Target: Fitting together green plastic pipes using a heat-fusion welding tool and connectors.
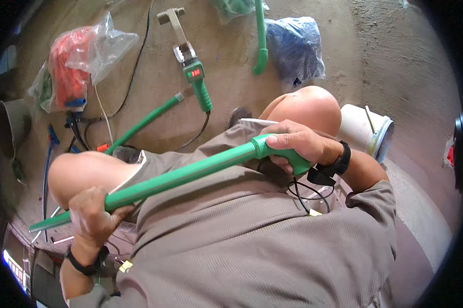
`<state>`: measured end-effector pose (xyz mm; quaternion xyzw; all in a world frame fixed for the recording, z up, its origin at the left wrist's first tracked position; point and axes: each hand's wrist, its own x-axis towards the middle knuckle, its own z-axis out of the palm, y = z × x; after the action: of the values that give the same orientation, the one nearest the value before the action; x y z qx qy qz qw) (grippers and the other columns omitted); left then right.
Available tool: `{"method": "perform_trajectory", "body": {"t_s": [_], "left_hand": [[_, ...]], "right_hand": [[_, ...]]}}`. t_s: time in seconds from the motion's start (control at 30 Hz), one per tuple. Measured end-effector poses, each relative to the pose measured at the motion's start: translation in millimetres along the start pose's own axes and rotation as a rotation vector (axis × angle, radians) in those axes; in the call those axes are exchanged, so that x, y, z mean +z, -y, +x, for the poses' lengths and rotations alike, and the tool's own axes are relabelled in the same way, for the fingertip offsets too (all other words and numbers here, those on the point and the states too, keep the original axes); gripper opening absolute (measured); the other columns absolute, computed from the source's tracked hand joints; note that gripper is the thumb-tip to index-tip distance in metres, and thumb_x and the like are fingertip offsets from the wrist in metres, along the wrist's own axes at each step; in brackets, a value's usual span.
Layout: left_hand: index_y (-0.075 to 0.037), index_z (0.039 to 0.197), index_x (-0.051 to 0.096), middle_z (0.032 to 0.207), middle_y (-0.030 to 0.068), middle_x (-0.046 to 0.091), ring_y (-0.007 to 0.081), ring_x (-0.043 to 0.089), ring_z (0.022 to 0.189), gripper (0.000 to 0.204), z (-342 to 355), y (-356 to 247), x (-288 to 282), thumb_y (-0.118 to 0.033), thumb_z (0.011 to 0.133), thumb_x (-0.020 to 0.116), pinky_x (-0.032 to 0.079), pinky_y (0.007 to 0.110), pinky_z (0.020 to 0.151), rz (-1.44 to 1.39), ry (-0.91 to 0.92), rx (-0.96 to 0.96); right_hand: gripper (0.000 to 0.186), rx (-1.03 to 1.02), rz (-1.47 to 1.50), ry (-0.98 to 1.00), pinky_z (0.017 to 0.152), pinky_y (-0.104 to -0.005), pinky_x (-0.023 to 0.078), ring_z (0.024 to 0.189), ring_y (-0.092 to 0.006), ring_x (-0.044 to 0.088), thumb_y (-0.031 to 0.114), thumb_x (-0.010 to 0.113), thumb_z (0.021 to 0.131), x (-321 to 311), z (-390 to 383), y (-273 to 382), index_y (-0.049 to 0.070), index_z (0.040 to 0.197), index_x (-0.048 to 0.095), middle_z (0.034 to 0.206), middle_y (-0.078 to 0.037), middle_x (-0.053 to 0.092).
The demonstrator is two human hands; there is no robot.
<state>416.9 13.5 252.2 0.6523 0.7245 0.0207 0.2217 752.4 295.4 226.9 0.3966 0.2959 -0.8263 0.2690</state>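
Note:
A long green plastic pipe (185, 172) lies slantwise across my lap, its right end higher than its left. My left hand (92, 213) is wrapped round the pipe near its lower left end. At the other end a green elbow fitting (298, 160) sits on the pipe, and my right hand (298, 141) grips it with the thumb on top. Part of the elbow is hidden by the fingers. Beyond my knees a green pipe welding tool (194, 72) with a lit red display rests on the floor, its metal heating head pointing away.
Another green pipe (144, 120) lies left of the welding tool. Clear bags hold red items (72, 66) and blue items (295, 49). A green pipe with an elbow (261, 41) lies beside the blue bag. A white bucket (362, 131) stands right of my knee. Black cable (134, 66) crosses the floor.

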Motion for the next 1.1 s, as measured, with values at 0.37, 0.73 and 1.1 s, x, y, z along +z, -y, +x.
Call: {"method": "perform_trajectory", "body": {"t_s": [0.37, 0.73, 1.1], "left_hand": [[-0.007, 0.066, 0.049, 0.058, 0.0124, 0.049, 0.0314, 0.054, 0.054, 0.058, -1.2, 1.5, 5.6, -0.060, 0.079, 0.067, 0.041, 0.043, 0.051, -0.019, 0.012, 0.015], [-0.007, 0.066, 0.048, 0.057, 0.0098, 0.045, 0.0287, 0.051, 0.052, 0.059, -7.3, 9.8, 13.8, -0.060, 0.080, 0.067, 0.038, 0.041, 0.048, 0.015, -0.085, 0.068], [-0.003, 0.076, 0.055, 0.068, 0.0137, 0.050, 0.0324, 0.052, 0.058, 0.042, 24.6, 42.0, -45.2, -0.041, 0.085, 0.069, 0.038, 0.043, 0.051, 0.112, -0.431, 0.207]], "right_hand": [[0.054, -0.193, -0.221, 0.011, 0.052, -0.0246, 0.046, 0.061, -0.0092, 0.053, 0.051, 0.060, 0.093, -0.6, 1.0, -5.8, -0.001, 0.108, 0.061, 0.073, -0.002, 0.054], [0.055, -0.218, -0.265, -0.020, 0.053, -0.0243, 0.048, 0.062, -0.0092, 0.055, 0.051, 0.060, 0.093, 11.0, 0.2, -6.8, -0.002, 0.108, 0.060, 0.074, -0.002, 0.055], [0.052, -0.884, -1.133, -0.283, 0.075, -0.0378, 0.054, 0.083, -0.0254, 0.069, 0.037, 0.075, 0.083, 9.5, -35.5, 50.4, 0.001, 0.117, 0.060, 0.095, -0.013, 0.069]]}}
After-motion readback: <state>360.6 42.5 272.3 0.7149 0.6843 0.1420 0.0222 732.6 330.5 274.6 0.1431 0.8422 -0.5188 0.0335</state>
